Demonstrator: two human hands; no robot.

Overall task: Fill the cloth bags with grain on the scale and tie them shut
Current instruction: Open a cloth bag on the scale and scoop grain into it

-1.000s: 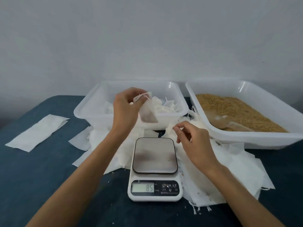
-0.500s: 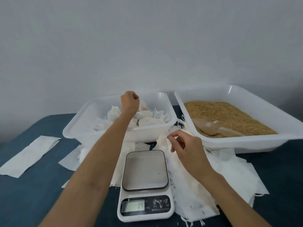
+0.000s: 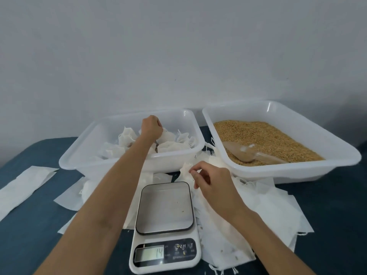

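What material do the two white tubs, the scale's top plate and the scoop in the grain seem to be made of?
Left tub and right tub: likely glossy, slightly translucent white plastic, with highlights on the rims.
Scale's top plate: seemingly brushed metal, grey with a dull sheen; the scale's body looks like white plastic.
Scoop: probably clear plastic, since the grain shows through it.

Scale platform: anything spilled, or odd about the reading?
A few stray grains lie on the scale platform, which carries no bag, yet the display appears to read 14. More grains speckle the empty cloth bags right of it.
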